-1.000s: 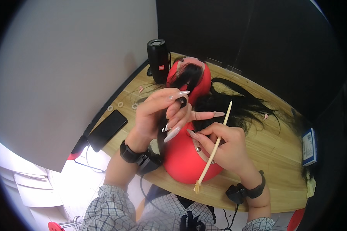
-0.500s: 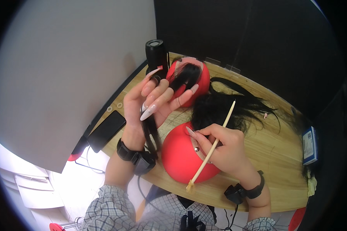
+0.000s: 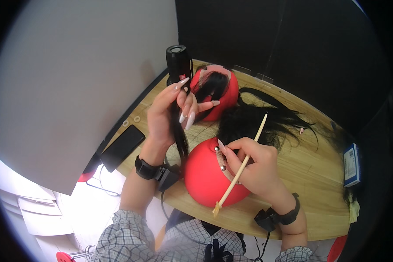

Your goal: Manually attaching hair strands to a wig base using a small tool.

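My left hand [image 3: 163,115] is raised over the table's left part, its fingers closed on a lock of black hair [image 3: 179,137] that hangs beside the near red wig block [image 3: 205,179]. Between my right thumb and fingers lies a thin pale stick [image 3: 236,178] with a fine dark tip and a yellowish wrap at its near end. My right hand [image 3: 255,163] rests over that block's right side, thumb and fingertip by a beige mesh strip [image 3: 222,161] fixed with silver round-headed pins [image 3: 223,168]. Under my right fingers, part of the strip is hidden.
A second red block [image 3: 231,89] with black hair stands behind, beside a black cylindrical speaker [image 3: 177,63]. Loose black hair [image 3: 244,122] spreads across the wooden table [image 3: 310,187]. A phone [image 3: 123,147] lies left; a blue-white box [image 3: 351,165] stands right. Dark and grey panels surround the table.
My left hand has moved slightly right, its fingers drawn in, and the hair lock has shifted with it. My right fingertips have lifted slightly, and a second silver pin now shows on the strip.
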`<control>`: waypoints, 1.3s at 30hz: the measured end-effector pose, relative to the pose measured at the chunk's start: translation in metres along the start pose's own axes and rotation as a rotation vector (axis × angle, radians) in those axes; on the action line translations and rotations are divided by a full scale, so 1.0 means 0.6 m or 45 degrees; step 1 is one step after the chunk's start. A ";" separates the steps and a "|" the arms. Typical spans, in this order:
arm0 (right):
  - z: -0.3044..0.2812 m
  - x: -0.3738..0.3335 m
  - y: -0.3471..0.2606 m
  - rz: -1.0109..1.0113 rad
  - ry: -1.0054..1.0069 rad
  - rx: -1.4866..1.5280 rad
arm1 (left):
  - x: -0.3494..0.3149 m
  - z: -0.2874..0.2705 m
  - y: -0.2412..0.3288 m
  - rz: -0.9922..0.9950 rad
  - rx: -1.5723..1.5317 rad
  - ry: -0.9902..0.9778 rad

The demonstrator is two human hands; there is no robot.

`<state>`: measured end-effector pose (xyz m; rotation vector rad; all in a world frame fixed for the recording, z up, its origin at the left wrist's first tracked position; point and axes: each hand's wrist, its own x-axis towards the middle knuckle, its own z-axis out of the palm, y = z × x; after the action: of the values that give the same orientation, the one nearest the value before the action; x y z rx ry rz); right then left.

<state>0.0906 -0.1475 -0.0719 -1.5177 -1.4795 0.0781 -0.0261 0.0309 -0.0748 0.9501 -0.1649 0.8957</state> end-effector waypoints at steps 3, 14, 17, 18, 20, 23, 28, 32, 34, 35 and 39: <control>-0.005 0.002 -0.001 0.068 0.001 0.126 | 0.001 -0.006 -0.004 -0.049 0.194 -0.080; -0.043 0.021 -0.015 0.444 0.049 0.847 | 0.003 -0.022 -0.017 -0.162 0.452 0.039; -0.051 0.025 -0.021 0.365 0.011 0.787 | 0.005 -0.019 -0.018 -0.159 0.489 0.044; -0.065 0.031 -0.038 0.405 0.037 0.824 | 0.004 -0.019 -0.020 -0.161 0.523 0.056; -0.058 0.032 -0.040 0.426 -0.021 0.819 | 0.002 -0.020 -0.022 -0.167 0.535 0.048; -0.063 0.037 -0.045 0.371 -0.038 0.795 | 0.003 -0.012 -0.019 -0.165 0.567 0.038; -0.065 0.056 -0.028 0.277 -0.067 0.783 | 0.001 -0.009 -0.021 -0.165 0.574 0.046; -0.061 0.099 0.019 0.450 -0.050 0.812 | 0.000 -0.011 -0.024 -0.164 0.589 0.037; -0.056 0.114 0.073 0.518 -0.088 0.869 | 0.000 -0.009 -0.023 -0.159 0.602 0.037; -0.059 0.116 0.103 0.520 -0.084 0.868 | 0.001 -0.012 -0.027 -0.166 0.594 0.052; -0.098 0.106 0.147 0.669 -0.116 0.465 | 0.005 -0.008 -0.027 -0.147 0.540 0.037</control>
<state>0.2084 -0.1112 -0.0632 -1.5692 -1.0269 0.6983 -0.0136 0.0321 -0.0869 1.3247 0.1097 0.8521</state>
